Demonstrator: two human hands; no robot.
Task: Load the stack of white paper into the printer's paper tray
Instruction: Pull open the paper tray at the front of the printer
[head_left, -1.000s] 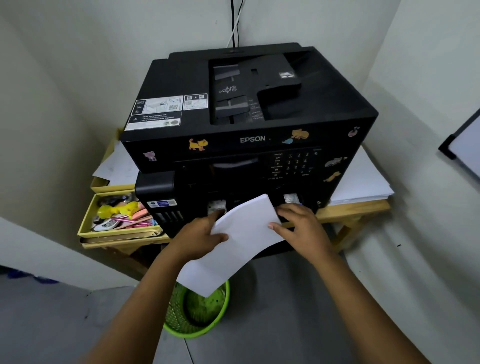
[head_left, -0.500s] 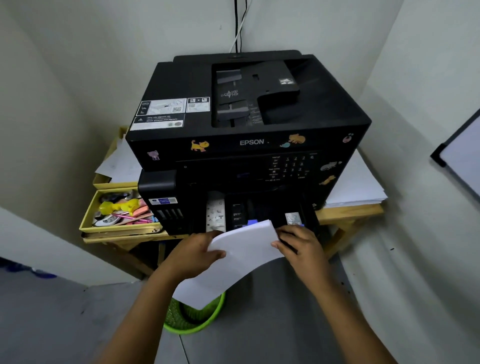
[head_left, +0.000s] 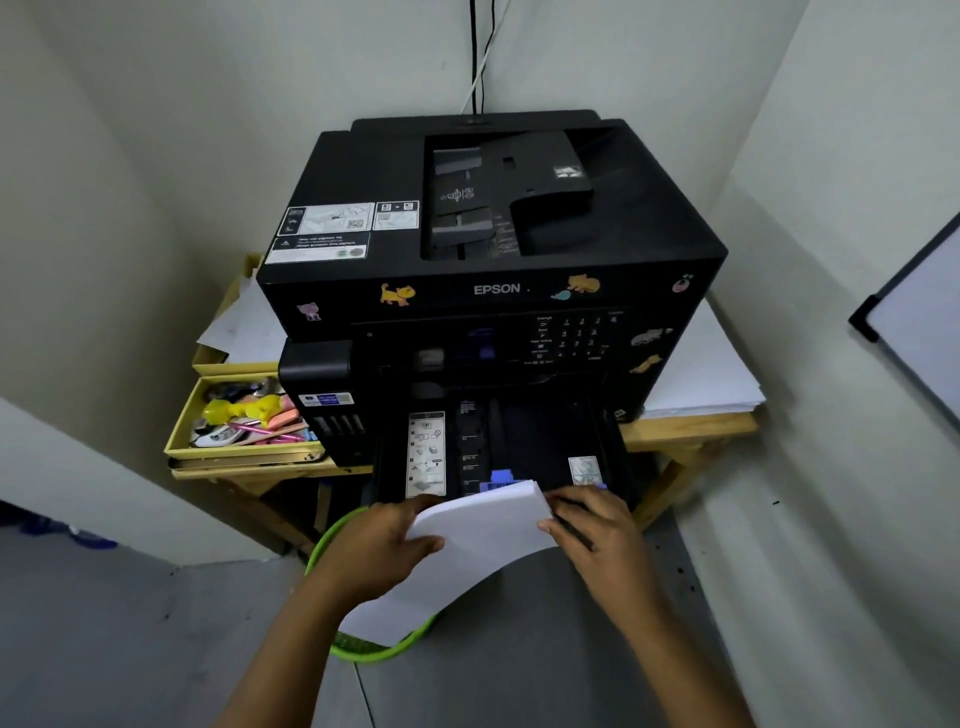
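Note:
A black Epson printer (head_left: 493, 291) stands on a wooden table in a corner. Its paper tray (head_left: 540, 441) is pulled out at the bottom front, dark and bare inside, with a blue guide near the front. My left hand (head_left: 384, 545) grips the stack of white paper (head_left: 478, 540) from the left, and the sheets droop toward me below the tray's front. My right hand (head_left: 597, 525) is curled over the tray's front edge, fingertips against the stack's right side. The tray's front lip is mostly hidden by hands and paper.
A green mesh basket (head_left: 363, 649) sits on the floor under the paper. Yellow drawers (head_left: 182, 431) with stationery are left of the printer. Another pile of white sheets (head_left: 701, 374) lies on the table (head_left: 691, 426) at the right. A whiteboard (head_left: 924, 322) leans on the right wall.
The tray has slid out of the printer toward me with my right hand on its front. My left hand and the paper stack drew back with it.

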